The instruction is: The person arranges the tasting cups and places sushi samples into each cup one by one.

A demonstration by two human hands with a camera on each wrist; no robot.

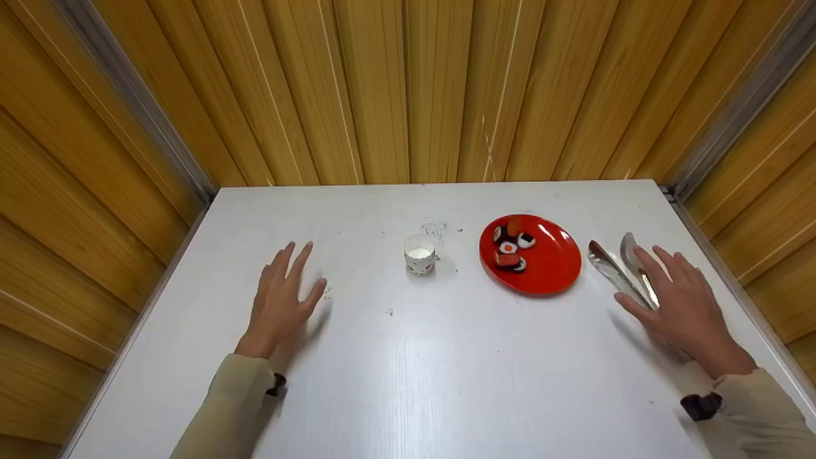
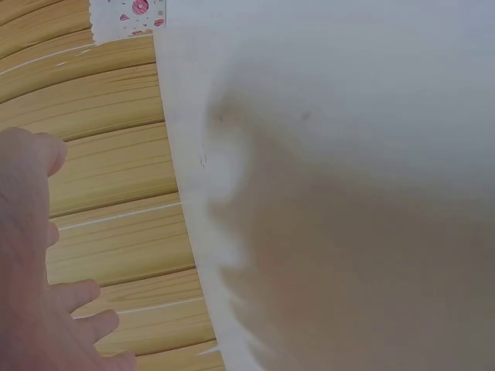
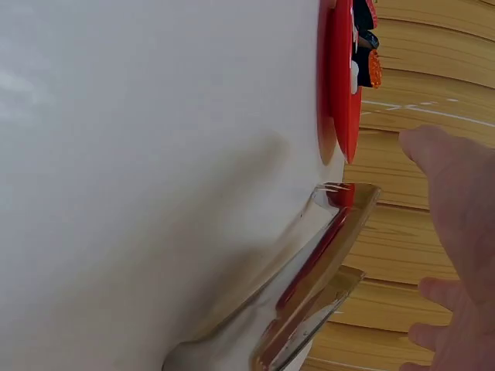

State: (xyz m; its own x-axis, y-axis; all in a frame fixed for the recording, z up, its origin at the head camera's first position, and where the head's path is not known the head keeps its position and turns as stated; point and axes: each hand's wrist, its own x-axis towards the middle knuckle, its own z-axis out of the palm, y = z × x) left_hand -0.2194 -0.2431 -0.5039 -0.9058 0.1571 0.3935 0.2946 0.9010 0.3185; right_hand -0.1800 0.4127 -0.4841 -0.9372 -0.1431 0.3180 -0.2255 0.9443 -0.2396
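My left hand (image 1: pixel 277 303) hovers over the left side of the table, fingers spread and holding nothing. To its right stands a small white paper cup (image 1: pixel 419 262) with a pink pattern, whose edge (image 2: pixel 139 11) shows at the top of the left wrist view. My right hand (image 1: pixel 688 312), fingers also spread, is above a pair of shiny metal tongs (image 1: pixel 613 273) and hides their near end. The arms of the tongs (image 3: pixel 309 270) lie apart, pointing toward the back. Left of the tongs sits a red plate (image 1: pixel 556 261) with several small sushi pieces (image 1: pixel 509 248) on its left half.
The white table (image 1: pixel 408 382) has small dark marks near the cup. Yellow wood-look panels (image 1: pixel 382 95) rise behind it and at both sides, with grey metal posts at the back corners.
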